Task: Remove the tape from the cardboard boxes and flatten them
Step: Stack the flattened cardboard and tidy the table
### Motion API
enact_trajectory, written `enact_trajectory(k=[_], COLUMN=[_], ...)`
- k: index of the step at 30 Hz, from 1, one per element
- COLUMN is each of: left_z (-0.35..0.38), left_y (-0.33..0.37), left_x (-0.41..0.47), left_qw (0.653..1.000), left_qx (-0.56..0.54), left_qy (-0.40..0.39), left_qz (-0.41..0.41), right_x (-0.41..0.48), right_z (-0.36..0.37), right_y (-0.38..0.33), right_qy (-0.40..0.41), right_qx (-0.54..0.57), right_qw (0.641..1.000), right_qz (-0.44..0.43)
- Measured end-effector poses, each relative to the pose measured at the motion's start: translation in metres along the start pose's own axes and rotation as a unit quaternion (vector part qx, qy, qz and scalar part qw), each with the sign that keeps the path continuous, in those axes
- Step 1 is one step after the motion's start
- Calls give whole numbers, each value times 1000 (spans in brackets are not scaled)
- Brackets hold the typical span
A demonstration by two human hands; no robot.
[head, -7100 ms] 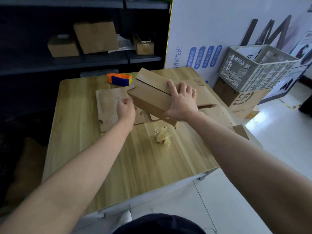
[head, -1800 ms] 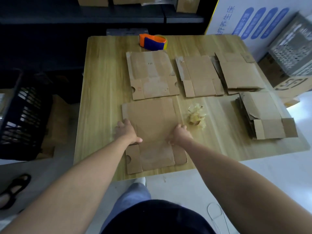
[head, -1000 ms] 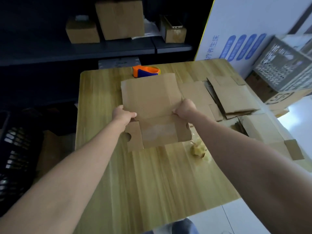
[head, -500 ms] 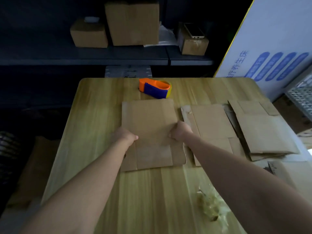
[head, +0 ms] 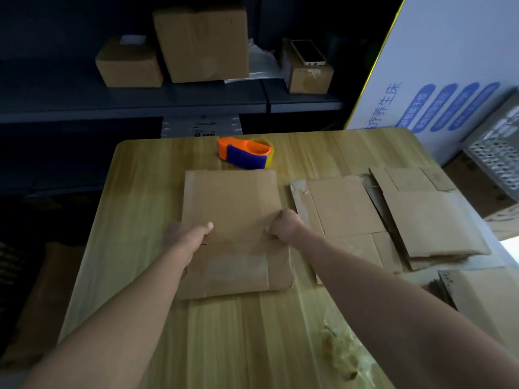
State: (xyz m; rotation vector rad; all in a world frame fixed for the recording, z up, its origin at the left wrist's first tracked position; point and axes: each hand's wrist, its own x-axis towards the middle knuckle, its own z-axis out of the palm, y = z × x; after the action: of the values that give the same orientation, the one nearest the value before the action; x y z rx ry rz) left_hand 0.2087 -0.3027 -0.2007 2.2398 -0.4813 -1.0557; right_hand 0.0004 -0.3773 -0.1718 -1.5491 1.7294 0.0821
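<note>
A flattened brown cardboard box [head: 233, 209] lies on the wooden table [head: 140, 192], just in front of the tape dispenser. My left hand [head: 186, 234] grips its left edge with the thumb on top. My right hand [head: 283, 224] grips its right edge with curled fingers. Two more flattened boxes [head: 345, 209] [head: 432, 220] lie in a row to the right. A crumpled wad of clear tape [head: 342, 357] sits on the table near the front right.
An orange and blue tape dispenser [head: 244, 153] stands at the table's far edge. Another flattened stack [head: 477, 293] lies at the right edge. Taped boxes [head: 200, 43] and a phone [head: 307, 51] sit on the dark shelf behind. A grey crate [head: 497, 153] is at the right.
Both hands lifted the flattened box from the table's near side, carried it away from me and laid it in front of the tape dispenser, left of the row of flattened boxes.
</note>
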Motion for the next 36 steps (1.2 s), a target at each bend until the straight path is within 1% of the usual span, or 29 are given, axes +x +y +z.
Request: enact_trajectory(k=[2, 5, 6, 7, 9, 11, 14, 16, 19, 22, 29, 31, 36], left_z=[-6, -16, -19, -21, -23, -22, -14, -7, 7, 18, 36, 40, 39], left_y=[-2, 0, 2, 4, 10, 17, 24, 29, 33, 34, 27, 20, 1], left_x=[-3, -12, -14, -18, -23, -31, -38, -43, -49, -54, -68, -73, -87], left_qw=[999, 996, 995, 994, 992, 992, 992, 993, 993, 994, 993, 992, 989], left_qx=[-42, -69, -78, -87, -93, -87, -79, -74, -61, -45, -67, -71, -99], left_qy=[24, 45, 48, 47, 41, 34, 12, -2, 8, 23, 70, 86, 99], left_qz=[21, 34, 39, 47, 70, 84, 94, 92, 97, 96, 70, 61, 53], right_x=[-6, -16, -20, -24, -31, -36, -39, -40, -39, -34, -15, -10, -1], right_z=[-3, -14, -20, -27, -45, -65, -91, -105, -119, -125, -126, -123, -112], right_y=[-3, 0, 4, 9, 25, 49, 86, 104, 129, 147, 160, 162, 163], right_qy=[8, 7, 11, 20, 62, 101, 137, 146, 135, 113, 57, 61, 82], right_qx=[38, 145, 165, 174, 180, 181, 155, 114, 44, 26, -41, -71, -55], right_qw=[999, 988, 984, 982, 979, 977, 978, 983, 989, 991, 994, 991, 987], right_qz=[-24, -52, -63, -70, -72, -52, -16, 11, 43, 63, 79, 91, 124])
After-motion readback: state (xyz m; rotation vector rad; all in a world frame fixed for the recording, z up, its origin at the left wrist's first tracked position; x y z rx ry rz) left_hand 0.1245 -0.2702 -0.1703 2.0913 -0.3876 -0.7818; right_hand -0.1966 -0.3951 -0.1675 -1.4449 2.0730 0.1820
